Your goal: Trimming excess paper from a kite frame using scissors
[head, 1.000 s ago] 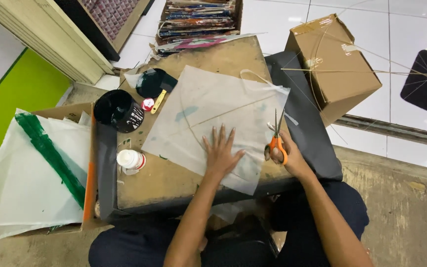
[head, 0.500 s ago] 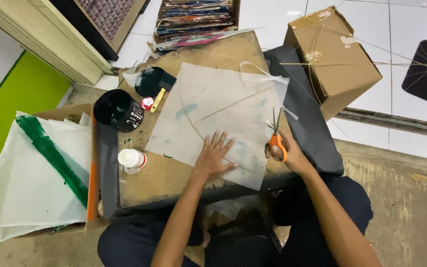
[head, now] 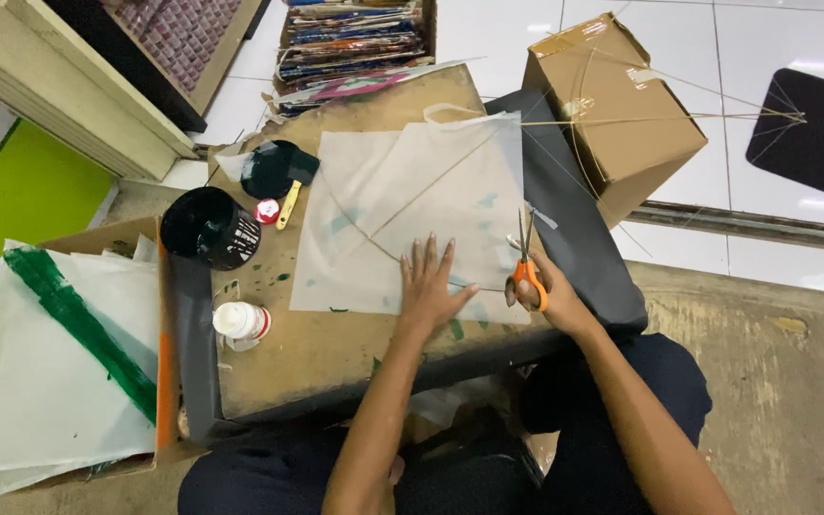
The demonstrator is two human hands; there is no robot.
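A translucent white paper kite sheet (head: 402, 210) with thin stick spars lies on a brown cardboard work board (head: 336, 353). My left hand (head: 436, 281) presses flat on the sheet's near edge, fingers spread. My right hand (head: 545, 291) grips orange-handled scissors (head: 526, 262) at the sheet's right corner, blades pointing away from me.
A black cup (head: 210, 227), a white glue bottle (head: 240, 321), a small red cap (head: 267, 211) and a yellow-handled tool (head: 287, 204) sit left of the sheet. A cardboard box (head: 612, 105) with stick frames stands at the right. Finished white kites (head: 40, 381) lie at the left. Stacked paper (head: 350, 33) is at the back.
The view has shifted slightly. My left hand stays flat on the sheet, and my right hand keeps the scissors at the right corner with little movement.
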